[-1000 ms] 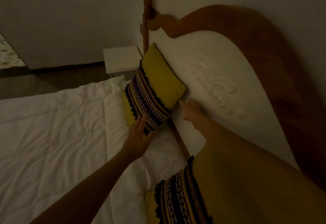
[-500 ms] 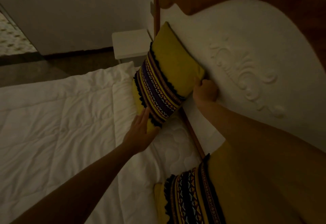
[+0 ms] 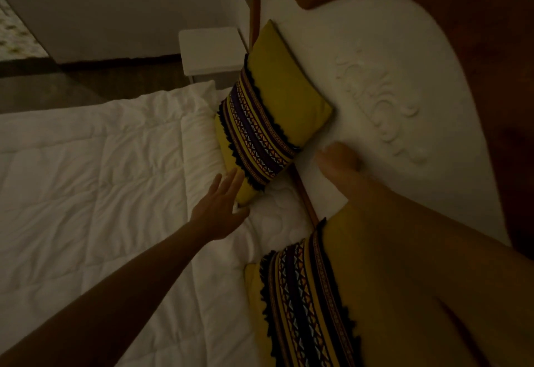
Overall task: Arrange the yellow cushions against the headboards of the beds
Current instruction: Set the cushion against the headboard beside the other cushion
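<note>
A yellow cushion (image 3: 283, 98) with a dark patterned band leans upright against the white padded headboard (image 3: 375, 57) at the far end of the bed. My left hand (image 3: 221, 207) is open, its fingertips just short of the cushion's lower corner. My right hand (image 3: 339, 161) is blurred, a little below the cushion's right corner and against the headboard, apart from the cushion; its fingers are unclear. A second yellow cushion (image 3: 306, 303) of the same pattern stands against the headboard nearer to me, partly hidden by my right arm.
A white quilt (image 3: 95, 181) covers the bed. A small white bedside table (image 3: 209, 49) stands beyond the bed's far edge beside a wooden bedpost (image 3: 255, 5). The headboard has a wooden frame (image 3: 491, 49). Dark floor lies at the upper left.
My right hand has let go of the far cushion's corner and drawn back down. My left hand has come off the cushion's lower edge and opened. The cushion stays against the headboard.
</note>
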The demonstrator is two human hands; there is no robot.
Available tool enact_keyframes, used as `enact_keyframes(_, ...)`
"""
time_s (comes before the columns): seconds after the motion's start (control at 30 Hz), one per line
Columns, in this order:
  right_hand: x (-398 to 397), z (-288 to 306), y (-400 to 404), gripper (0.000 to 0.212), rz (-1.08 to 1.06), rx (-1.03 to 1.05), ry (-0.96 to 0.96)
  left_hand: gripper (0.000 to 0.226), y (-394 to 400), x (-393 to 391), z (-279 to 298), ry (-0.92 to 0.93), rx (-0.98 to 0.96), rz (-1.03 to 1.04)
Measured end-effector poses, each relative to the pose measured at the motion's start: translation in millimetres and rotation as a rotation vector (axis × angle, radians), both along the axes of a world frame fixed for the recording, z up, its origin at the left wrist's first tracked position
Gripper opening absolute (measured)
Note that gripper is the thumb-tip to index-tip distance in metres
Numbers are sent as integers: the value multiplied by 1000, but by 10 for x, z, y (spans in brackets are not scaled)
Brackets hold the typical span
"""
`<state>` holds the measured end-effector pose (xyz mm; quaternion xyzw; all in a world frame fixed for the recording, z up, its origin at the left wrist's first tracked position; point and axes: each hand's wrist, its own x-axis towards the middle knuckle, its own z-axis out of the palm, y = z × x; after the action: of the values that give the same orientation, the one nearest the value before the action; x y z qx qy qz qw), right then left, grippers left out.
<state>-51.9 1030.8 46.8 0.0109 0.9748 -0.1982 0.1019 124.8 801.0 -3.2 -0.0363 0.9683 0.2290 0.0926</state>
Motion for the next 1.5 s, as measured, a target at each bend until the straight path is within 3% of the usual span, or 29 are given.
enact_keyframes(0.1,564,-45,253,44,221,107,1,87,52,229,135,26,-132,-87)
enact_keyframes(0.27,1448,88,453,38,434,237,357,84,102,829,367,51,-213,-116)
enact_keyframes(0.33,1754,202,521,43,416,222,346,83,80,1116,488,58,-215,-111)
enact_keyframes(0.43,2168,307,674,53,398,270,172,83,13,1507,678,77,-231,-108)
enact_keyframes(0.67,3117,526,1004,58,226,295,-27,86,-351,2324,1040,85,-255,-44)
enact_keyframes(0.87,3768,935,1166,66,114,256,39,85,-496,2839,1367,128,-250,-14)
enact_keyframes(1.1,4841,1585,1112,69,41,193,255,84,-530,3439,1869,223,-267,-112)
enact_keyframes(1.37,5838,1974,1138,71,-18,170,345,85,-412,4040,2250,267,-279,-164)
enact_keyframes(1.5,6131,2010,1285,73,-70,55,324,83,-315,4290,2438,302,-280,-162)
